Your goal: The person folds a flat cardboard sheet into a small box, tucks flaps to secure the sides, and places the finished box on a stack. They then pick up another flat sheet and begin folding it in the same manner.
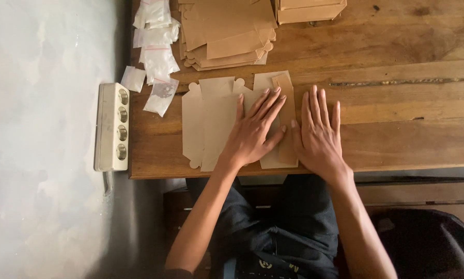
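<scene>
A flat, unfolded brown cardboard box blank (211, 121) lies on the wooden table (397, 103) near its front edge. My left hand (252, 132) presses flat on the middle of the blank, fingers spread and pointing away from me. My right hand (319, 135) lies flat beside it, its thumb touching the blank's folded right flap (285, 93) and its fingers resting on bare wood. Neither hand grips anything.
A stack of more brown cardboard blanks (227, 33) sits at the back, with a folded box (309, 10) to its right. Several small clear plastic bags (157, 57) lie at the table's left edge. A white power strip (113, 126) hangs on the wall at left.
</scene>
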